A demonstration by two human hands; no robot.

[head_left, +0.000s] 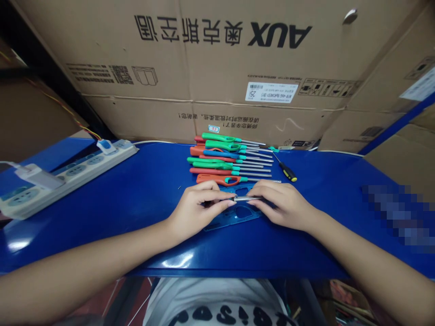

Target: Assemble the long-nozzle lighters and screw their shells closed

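Between my hands is a slim metal lighter tube (242, 198), lying roughly level. My left hand (200, 203) pinches its left end between thumb and fingers, and my right hand (282, 202) pinches the right end. Fingers hide both tips of the tube. Under it on the table lie the blue plastic lighter casing halves (226, 222), partly covered by my hands. Just beyond my hands, several long-nosed lighters (217, 180) in green, red, orange and blue lie in a stacked row, metal nozzles pointing right.
A black and yellow screwdriver (288, 173) lies right of the lighters. At the left, a white power strip (74, 176) holds a charger (41, 176) and a plug. A tiny screw (179, 187) rests on the blue table (136, 231). A large cardboard box (163, 68) walls the back.
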